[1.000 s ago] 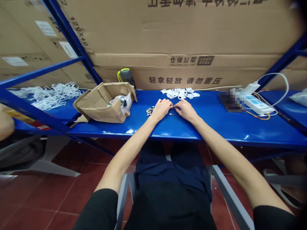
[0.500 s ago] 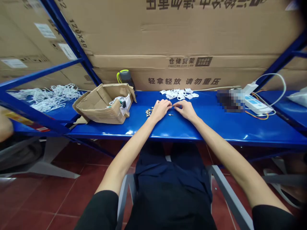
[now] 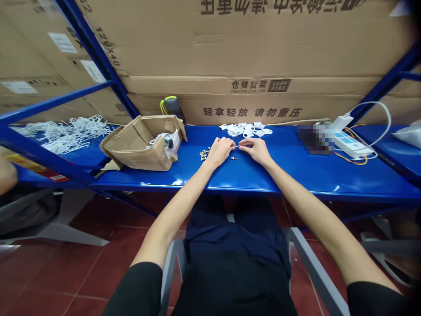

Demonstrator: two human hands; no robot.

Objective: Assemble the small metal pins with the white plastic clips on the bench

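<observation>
My left hand rests over the blue tabletop with its fingers pinched on one end of a small metal pin-like part. From the other side, my right hand closes thumb and fingertips on the same part. Most of that part is covered by my fingertips. Just below and between the hands lies a loose metal pin-like part. A small pile of brass and silver metal parts sits left of my left hand. Beyond both hands is a heap of white ring-shaped plastic pieces.
An open cardboard box with small items stands left, a dark bottle behind it. White wire-like hooks pile up farther left. At right lies a white power strip with cables. Another person's arm shows at the left edge.
My right hand has shifted very slightly to the right and turned a little, still pinching. My left hand and the loose parts stay in place.
</observation>
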